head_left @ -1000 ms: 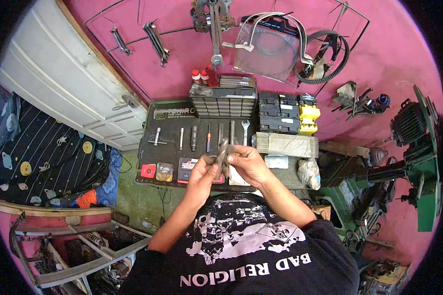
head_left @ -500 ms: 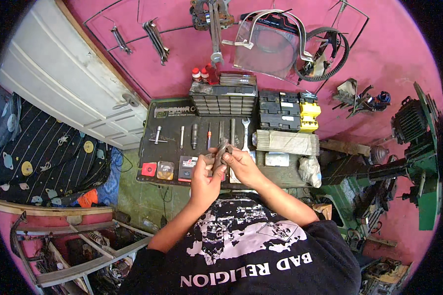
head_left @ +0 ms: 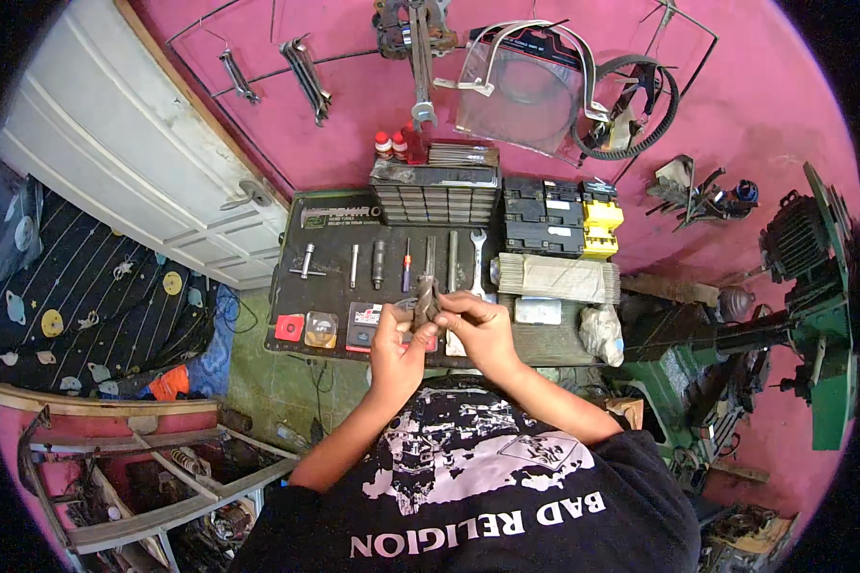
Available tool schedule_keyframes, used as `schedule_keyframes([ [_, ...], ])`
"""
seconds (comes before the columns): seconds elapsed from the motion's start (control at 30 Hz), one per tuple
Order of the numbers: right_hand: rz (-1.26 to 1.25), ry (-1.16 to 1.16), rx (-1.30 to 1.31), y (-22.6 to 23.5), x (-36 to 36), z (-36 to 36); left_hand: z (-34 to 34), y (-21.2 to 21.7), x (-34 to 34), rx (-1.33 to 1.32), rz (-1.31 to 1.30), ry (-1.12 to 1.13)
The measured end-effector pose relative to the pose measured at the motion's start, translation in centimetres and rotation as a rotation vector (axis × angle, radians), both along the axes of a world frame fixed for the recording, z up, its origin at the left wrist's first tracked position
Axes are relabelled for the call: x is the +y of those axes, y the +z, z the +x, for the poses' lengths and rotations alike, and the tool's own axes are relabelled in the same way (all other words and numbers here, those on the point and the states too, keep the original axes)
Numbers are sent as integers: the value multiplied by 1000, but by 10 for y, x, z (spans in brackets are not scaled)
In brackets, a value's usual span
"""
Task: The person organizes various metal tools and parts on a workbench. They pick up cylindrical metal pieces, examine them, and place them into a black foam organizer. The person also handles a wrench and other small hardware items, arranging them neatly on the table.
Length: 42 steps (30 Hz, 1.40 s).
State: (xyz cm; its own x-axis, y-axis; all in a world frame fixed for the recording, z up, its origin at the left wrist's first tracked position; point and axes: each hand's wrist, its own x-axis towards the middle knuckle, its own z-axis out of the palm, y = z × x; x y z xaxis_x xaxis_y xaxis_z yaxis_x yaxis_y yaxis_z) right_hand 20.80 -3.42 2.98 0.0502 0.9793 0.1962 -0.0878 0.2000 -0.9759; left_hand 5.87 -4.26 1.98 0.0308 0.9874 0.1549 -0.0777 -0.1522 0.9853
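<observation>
Nearer the person than the black drawer cabinet point(head_left: 435, 202) and to its left, a flat clear case point(head_left: 321, 329) holds a round piece; in front of the cabinet, the left hand point(head_left: 398, 344), fingers curled in, and the right hand point(head_left: 478, 334), pinching, grip a fluted metal bit point(head_left: 427, 302). Right of the cabinet stand black and yellow bins point(head_left: 552, 218), contents too small to tell

The wall point(head_left: 354, 105) is painted pink. A white panelled door point(head_left: 115, 143) with a lever handle point(head_left: 251, 193) stands at left. Green, visibly stained flooring point(head_left: 275, 387) shows beside the dark-topped table point(head_left: 333, 239).
</observation>
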Motion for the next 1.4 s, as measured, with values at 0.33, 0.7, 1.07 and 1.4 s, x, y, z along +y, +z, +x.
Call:
schedule_keyframes([
  [0.33, -231, -60, 242, 12, 3, -1, 1, 9, -9, 16, -50, -145],
  [0.7, 36, -34, 112, 5, -12, -5, 1, 16, -17, -354, -150, -431],
  [1.07, -113, 92, 343, 11, -23, -13, -2, 15, -23, -632, -315, -487],
  [1.4, -286, 70, 306, 33, -19, -8, -4, 3, -29, -563, -394, -551],
])
